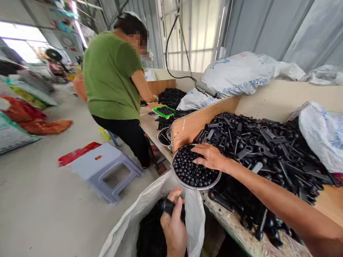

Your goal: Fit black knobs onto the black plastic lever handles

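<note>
My left hand (175, 228) is closed around a black plastic part (168, 206), held over the mouth of a white woven sack (128, 225). Fingers hide most of that part, so its full shape does not show. Dark pieces (150, 232) fill the sack's inside. My right hand (210, 156) lies over a round metal bowl (197, 186) of small black balls (193, 166). Its fingers are apart, with the tips touching the balls. Beside the bowl spreads a big heap of black plastic handle-like parts (246, 146) with ring-shaped ends.
A wooden divider (187, 125) splits the bench behind the bowl. Beyond it a co-worker in a green shirt (112, 75) bends over another black heap (171, 96) and a green tray (164, 111). A plastic stool (107, 167) stands left. White sacks (238, 73) lie along the back.
</note>
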The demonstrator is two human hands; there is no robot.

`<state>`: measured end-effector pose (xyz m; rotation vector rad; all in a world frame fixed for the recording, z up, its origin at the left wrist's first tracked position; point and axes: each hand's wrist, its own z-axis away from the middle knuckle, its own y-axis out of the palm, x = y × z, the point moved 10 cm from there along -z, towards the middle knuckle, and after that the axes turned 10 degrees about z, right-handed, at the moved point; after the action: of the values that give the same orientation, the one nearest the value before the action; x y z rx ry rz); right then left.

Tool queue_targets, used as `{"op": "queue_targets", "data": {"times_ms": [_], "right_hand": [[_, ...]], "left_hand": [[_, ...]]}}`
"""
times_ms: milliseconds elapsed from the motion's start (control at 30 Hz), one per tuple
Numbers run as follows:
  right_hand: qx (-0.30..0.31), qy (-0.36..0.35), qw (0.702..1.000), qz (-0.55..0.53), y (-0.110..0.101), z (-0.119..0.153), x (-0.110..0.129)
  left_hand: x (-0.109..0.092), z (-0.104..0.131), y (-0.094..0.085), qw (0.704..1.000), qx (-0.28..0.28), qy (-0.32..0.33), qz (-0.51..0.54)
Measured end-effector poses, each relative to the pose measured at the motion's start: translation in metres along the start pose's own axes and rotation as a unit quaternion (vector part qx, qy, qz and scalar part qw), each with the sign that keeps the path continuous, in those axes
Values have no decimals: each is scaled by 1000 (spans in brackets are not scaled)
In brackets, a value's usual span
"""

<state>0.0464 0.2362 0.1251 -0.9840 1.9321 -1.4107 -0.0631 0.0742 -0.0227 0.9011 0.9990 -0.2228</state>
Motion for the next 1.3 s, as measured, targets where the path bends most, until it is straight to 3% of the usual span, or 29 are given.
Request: {"op": "queue_targets", "data": {"times_ms": [67, 167, 267, 333, 467, 567, 733, 833, 933, 1000, 1067, 1167, 1300], "right_hand": [[7, -36, 999, -11, 11, -23, 16], [23, -76, 997, -12, 27, -50, 33], [50, -90, 995, -1, 45, -59, 39], [69, -82, 994, 7, 55, -57, 37], [90, -62, 994, 20, 63, -38, 27], [113, -54, 992, 31, 63, -21, 17], [116, -43, 992, 13, 54, 0, 8], [95, -40, 995, -10, 52, 6, 8], [25, -21, 998, -60, 43, 7, 2], [-38, 26, 993, -111, 33, 8, -14], [-74, 116, 979, -153, 30, 12, -37], [-75, 245, 951, -171, 39, 21, -61], [-69, 308, 932, -178, 51, 20, -57]], "left_hand": [[-26, -28, 17, 997, -4, 82, 14], [-52, -70, 46, 990, 24, 142, -1], [-52, -107, 74, 990, 73, 109, -56], [-45, -117, 89, 987, 113, 81, -81], [-32, -111, 102, 975, 161, 80, -127], [-32, -97, 105, 951, 172, 126, -222], [-43, -73, 111, 906, 139, 194, -351], [-47, -60, 117, 899, 132, 234, -345], [-44, -58, 119, 918, 137, 246, -281], [-39, -63, 120, 934, 132, 234, -238], [-37, -66, 122, 940, 123, 231, -217], [-34, -71, 130, 940, 106, 212, -247], [-17, -81, 138, 937, 85, 124, -315]]}}
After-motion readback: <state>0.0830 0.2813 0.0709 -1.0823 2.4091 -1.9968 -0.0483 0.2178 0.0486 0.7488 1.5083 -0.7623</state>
